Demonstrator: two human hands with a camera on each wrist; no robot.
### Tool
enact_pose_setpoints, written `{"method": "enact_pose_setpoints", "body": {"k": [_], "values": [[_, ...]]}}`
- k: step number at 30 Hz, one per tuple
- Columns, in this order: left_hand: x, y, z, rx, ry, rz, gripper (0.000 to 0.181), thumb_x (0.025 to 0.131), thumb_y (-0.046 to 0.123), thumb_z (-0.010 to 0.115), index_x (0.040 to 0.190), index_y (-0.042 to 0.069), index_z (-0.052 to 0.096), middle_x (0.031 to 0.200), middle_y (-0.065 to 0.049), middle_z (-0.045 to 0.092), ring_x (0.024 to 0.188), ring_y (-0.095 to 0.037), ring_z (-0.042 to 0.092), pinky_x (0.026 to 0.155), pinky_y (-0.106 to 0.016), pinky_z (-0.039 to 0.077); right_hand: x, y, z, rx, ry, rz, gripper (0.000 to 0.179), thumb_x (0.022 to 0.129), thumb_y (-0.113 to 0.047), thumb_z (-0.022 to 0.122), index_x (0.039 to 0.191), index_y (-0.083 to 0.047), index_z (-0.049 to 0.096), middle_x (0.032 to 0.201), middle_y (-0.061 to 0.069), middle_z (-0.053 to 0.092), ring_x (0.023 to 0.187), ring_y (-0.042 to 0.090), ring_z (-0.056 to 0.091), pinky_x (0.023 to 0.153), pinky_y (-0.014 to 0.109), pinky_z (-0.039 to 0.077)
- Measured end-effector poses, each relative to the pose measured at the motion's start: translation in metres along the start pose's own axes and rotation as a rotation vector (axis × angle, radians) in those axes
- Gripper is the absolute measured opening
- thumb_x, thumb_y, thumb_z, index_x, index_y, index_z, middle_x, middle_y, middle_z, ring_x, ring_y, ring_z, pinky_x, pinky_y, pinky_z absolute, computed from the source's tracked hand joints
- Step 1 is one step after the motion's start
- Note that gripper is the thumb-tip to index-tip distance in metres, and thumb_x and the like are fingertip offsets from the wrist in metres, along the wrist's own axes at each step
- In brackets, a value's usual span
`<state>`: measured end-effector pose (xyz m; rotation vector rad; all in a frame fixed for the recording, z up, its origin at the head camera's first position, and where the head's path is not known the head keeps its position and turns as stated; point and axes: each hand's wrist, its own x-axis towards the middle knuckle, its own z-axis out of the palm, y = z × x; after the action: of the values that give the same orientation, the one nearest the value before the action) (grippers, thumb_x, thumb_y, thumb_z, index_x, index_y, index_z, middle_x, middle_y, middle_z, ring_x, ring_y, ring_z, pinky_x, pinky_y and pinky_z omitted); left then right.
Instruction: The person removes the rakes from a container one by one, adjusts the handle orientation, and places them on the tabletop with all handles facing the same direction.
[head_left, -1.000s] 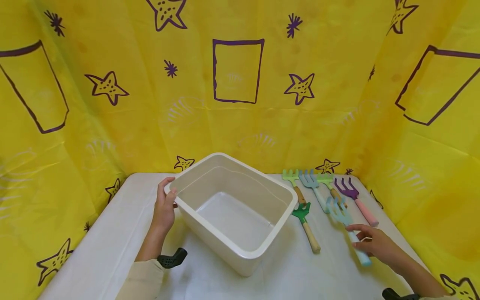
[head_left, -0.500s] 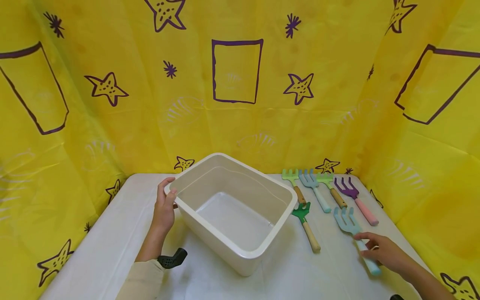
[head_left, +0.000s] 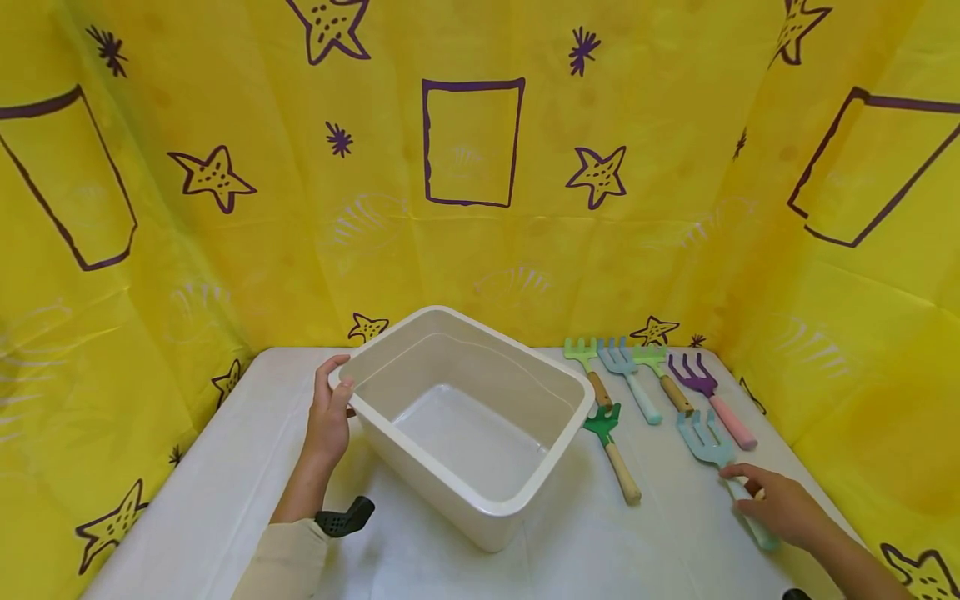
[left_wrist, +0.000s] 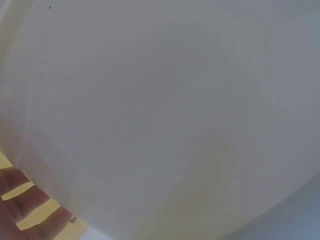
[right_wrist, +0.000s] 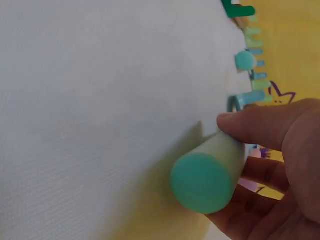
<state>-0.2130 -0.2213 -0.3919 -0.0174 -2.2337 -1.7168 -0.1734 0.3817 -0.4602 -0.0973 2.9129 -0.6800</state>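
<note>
My left hand (head_left: 330, 417) grips the rim at the left corner of a deep beige plastic bin (head_left: 468, 500). The left wrist view is mostly filled by the bin's pale wall (left_wrist: 150, 100), with fingers (left_wrist: 30, 200) at its lower left edge. At the right, my right hand (head_left: 780, 504) holds the handle of a light blue garden fork (head_left: 708, 446), low at the table and tines pointing away. Thumb and fingers lie around the handle (right_wrist: 202, 182) in the right wrist view; whether the fork touches the table is unclear.
Beyond it lie a purple fork with pink handle (head_left: 720, 408), a blue fork (head_left: 637, 392), two light green forks with wooden handles (head_left: 677, 396) (head_left: 598, 387), and a dark green one (head_left: 618, 467) beside the bin. A yellow patterned curtain (head_left: 472, 250) surrounds the white table (head_left: 225, 467).
My right hand has moved the light blue fork rightward and toward me, lowering it to the table beside the others. The left hand and the bin have stayed in place.
</note>
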Motion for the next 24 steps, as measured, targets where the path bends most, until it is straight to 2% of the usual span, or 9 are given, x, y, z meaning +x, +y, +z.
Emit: {"method": "enact_pose_setpoints", "body": {"k": [3, 8, 16, 24], "values": [[0.0004, -0.0001, -0.0005, 0.005, 0.001, 0.000, 0.046, 0.103, 0.028, 0.033, 0.145, 0.011, 0.028, 0.132, -0.024, 0.047, 0.109, -0.040, 0.049, 0.087, -0.052, 0.041, 0.0008, 0.0026, 0.0015, -0.061, 0.037, -0.019, 0.041, 0.081, -0.014, 0.075, 0.119, -0.006, 0.063, 0.085, 0.005, 0.061, 0.071, 0.020, 0.051, 0.061, 0.036, 0.042], [0.0014, 0.0006, -0.0013, 0.010, 0.003, 0.003, 0.045, 0.103, 0.029, 0.033, 0.144, 0.011, 0.029, 0.131, -0.024, 0.048, 0.108, -0.039, 0.049, 0.085, -0.046, 0.041, 0.0003, 0.0014, 0.0024, -0.090, 0.076, -0.050, 0.039, 0.079, -0.011, 0.076, 0.116, -0.005, 0.066, 0.083, 0.004, 0.060, 0.071, 0.020, 0.051, 0.062, 0.037, 0.043], [0.0004, 0.0029, -0.0027, -0.009, 0.005, -0.004, 0.046, 0.102, 0.029, 0.034, 0.145, 0.011, 0.028, 0.133, -0.022, 0.046, 0.111, -0.039, 0.047, 0.088, -0.050, 0.040, 0.0033, -0.0053, -0.0010, -0.118, 0.043, -0.035, 0.039, 0.080, -0.014, 0.077, 0.116, -0.004, 0.066, 0.084, 0.005, 0.060, 0.073, 0.022, 0.051, 0.063, 0.041, 0.046], [-0.0004, 0.0019, -0.0005, -0.016, -0.016, -0.023, 0.045, 0.103, 0.027, 0.033, 0.145, 0.012, 0.026, 0.134, -0.022, 0.045, 0.112, -0.039, 0.046, 0.087, -0.046, 0.040, -0.0009, -0.0042, 0.0000, -0.140, 0.042, -0.041, 0.038, 0.079, -0.013, 0.077, 0.115, -0.005, 0.067, 0.082, 0.003, 0.059, 0.073, 0.021, 0.050, 0.063, 0.041, 0.044]]}}
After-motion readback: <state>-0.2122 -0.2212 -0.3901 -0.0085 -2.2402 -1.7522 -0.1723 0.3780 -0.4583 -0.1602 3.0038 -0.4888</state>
